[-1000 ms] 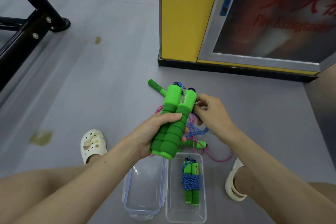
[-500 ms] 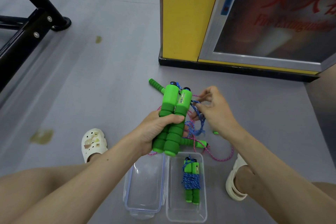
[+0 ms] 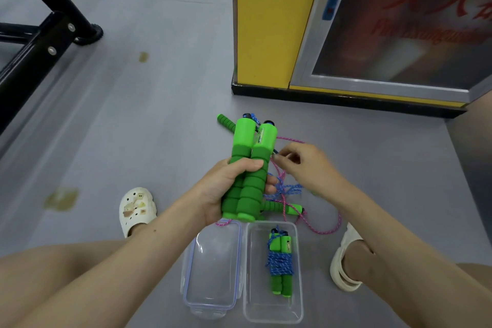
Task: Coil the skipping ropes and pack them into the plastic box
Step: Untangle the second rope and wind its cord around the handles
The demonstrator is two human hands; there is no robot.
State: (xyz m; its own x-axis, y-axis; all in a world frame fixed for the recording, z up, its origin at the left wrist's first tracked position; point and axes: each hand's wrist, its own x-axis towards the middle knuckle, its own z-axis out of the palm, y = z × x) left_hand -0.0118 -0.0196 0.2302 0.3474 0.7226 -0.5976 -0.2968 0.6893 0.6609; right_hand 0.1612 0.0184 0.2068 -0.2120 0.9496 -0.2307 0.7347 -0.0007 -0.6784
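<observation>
Skipping-rope handles, two green ones side by side, stand upright at frame centre, the left hand curled around their lower half. Just right of them, the right hand bends inward, its fingers pinching the blue cord. Below, the plastic box holds one coiled rope.

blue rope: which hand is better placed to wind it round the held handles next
Right, likely. The right hand pinches the blue rope beside the green handles and is free to wrap it. The left hand grips both handles together, so it is busy.
</observation>
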